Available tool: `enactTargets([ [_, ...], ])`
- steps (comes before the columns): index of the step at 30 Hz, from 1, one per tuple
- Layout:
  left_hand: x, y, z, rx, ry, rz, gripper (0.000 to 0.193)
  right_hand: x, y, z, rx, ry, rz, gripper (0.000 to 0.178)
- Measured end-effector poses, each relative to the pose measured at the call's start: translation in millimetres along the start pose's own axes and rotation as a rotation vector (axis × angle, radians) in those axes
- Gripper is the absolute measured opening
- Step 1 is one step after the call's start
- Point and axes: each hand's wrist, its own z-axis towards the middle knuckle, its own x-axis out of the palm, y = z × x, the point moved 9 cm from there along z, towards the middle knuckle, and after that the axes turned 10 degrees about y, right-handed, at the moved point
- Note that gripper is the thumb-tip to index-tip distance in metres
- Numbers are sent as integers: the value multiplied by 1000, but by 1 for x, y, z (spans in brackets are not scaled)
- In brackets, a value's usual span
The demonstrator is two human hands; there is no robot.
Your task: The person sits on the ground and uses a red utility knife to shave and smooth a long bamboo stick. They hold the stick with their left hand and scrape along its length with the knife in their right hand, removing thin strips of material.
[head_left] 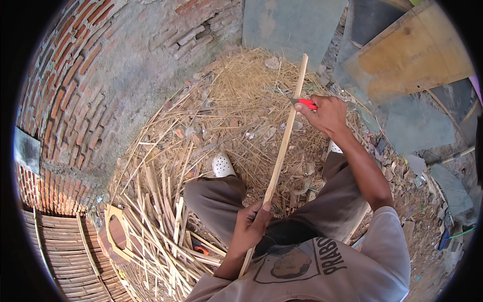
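A long, pale bamboo strip (283,146) slants across my front, its far end up and to the right, its near end beside my left forearm. My left hand (252,224) is closed around its lower part, thumb on top. In my right hand (324,114) is a red-handled knife (307,103), gripped with the fingers wrapped round the handle. Its short blade lies against the upper part of the strip, and my right thumb is by the strip's edge.
A heap of cut bamboo strips (163,229) lies at my left, with an orange-handled tool (200,249) partly under it. Shavings (246,80) cover the ground ahead. A brick wall (75,100) stands at left, flat sheets (410,55) lean at right, and a slatted bamboo panel (68,251) is at lower left.
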Motion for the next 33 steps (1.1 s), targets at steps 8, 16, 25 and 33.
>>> enactTargets([
  [8,-15,-17,13,58,-107,6,28,19,107,-89,-351,187,205,62],
  [16,-15,-19,9,92,-153,124,27,26,98,-87,-350,110,102,61],
  [25,-11,-23,13,155,-94,136,34,12,95,-63,-487,23,53,61],
  [33,-3,3,-22,8,-28,-2,31,-12,12,-8,-75,99,33,70],
])
